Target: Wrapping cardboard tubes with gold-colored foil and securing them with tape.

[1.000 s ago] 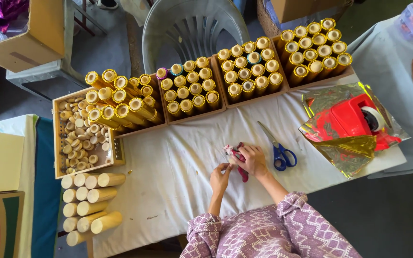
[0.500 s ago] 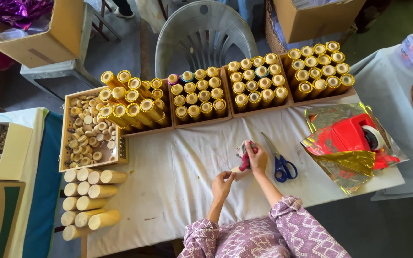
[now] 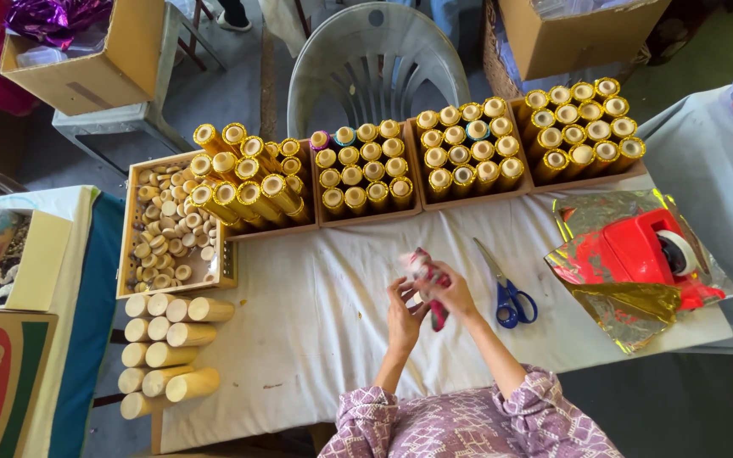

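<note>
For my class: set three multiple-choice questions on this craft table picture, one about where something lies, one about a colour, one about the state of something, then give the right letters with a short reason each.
1. Where do the scissors lie?
A. just right of the hands
B. inside a box
C. on the chair

2. What colour are the scissor handles?
A. red
B. blue
C. green

3. How do the gold tubes in the boxes stand?
A. flat in one layer
B. scattered loose
C. upright, packed side by side

Answers:
1 A, they rest on the white cloth beside the right hand.
2 B, both loops are blue.
3 C, their round tops face up in rows.

The left hand and right hand together hold a small red wrapped piece.
</note>
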